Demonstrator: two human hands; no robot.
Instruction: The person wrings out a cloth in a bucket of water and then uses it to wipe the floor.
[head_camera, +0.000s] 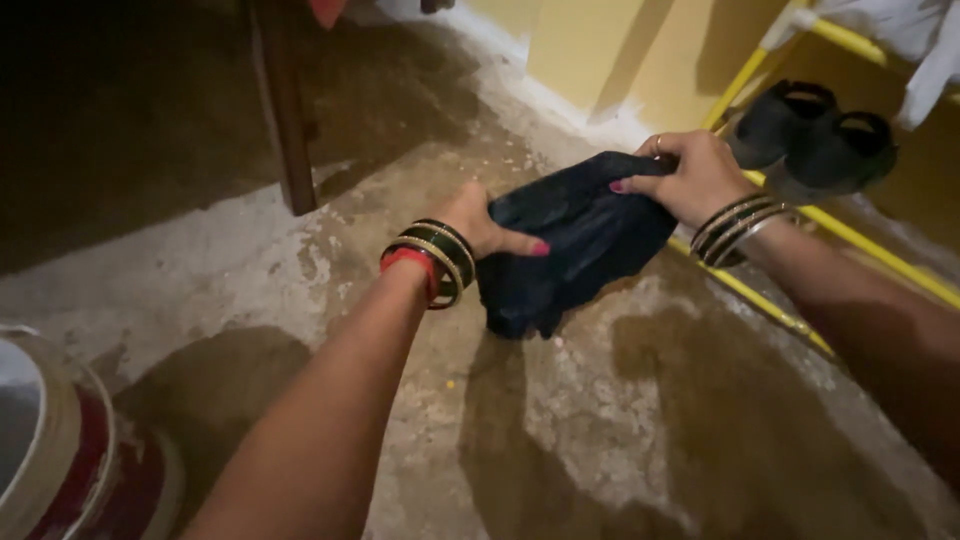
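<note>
Left of the dark cloth (575, 240): a round red and white vessel (60, 450) at the frame's edge, then a wooden post (285, 110). Left hand (480, 225) closed on the cloth's left end, thumb pressed across it. The cloth hangs between both hands above the wet concrete floor (600, 420); judged soft, limp, possibly damp and heavier, best gripped at bunched ends. Right hand (695, 175) closed over its upper right end. Right of it: yellow rack (860, 245) holding black sandals (815, 135).

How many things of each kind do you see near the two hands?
Dark cloth, gripped by left hand and right hand: 1
Black sandals on yellow rack: 2
Red-banded vessel: 1
Total: 5
</note>
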